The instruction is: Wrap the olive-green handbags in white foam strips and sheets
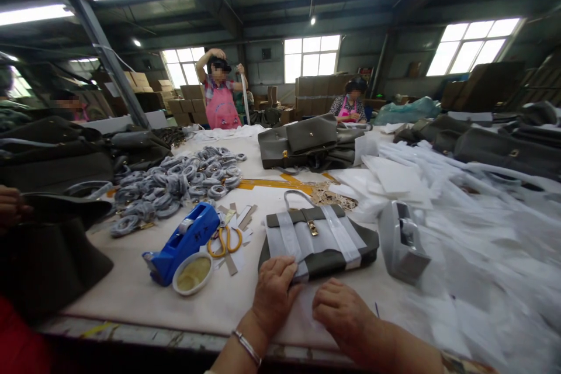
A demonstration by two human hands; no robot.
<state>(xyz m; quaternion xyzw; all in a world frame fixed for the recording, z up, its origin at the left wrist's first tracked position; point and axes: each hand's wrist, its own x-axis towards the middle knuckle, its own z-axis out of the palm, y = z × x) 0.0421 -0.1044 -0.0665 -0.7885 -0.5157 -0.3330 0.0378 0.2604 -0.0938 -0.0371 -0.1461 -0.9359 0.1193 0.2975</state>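
A dark olive handbag (302, 261) lies flat on the table in front of me, its handle pointing away. White wrapping sheet covers its front, with clear tape strips (342, 236) running over it on both sides of a gold clasp (312, 228). My left hand (275, 287), wearing a silver bracelet, has its fingers bent and pressed together on the bag's near left edge. Just nearer than the bag, my right hand (342, 312) is closed with the fingers curled under. Something thin and see-through shows faintly between the hands; what the right fingers hold is hidden.
To the left stand a blue tape dispenser (184, 242), a small white bowl (193, 274), yellow-handled scissors (225, 241) and a heap of wrapped coiled straps (175, 184). A grey tape dispenser (402, 242) and white sheets (482, 257) lie right. More bags (307, 143) sit beyond; people work around.
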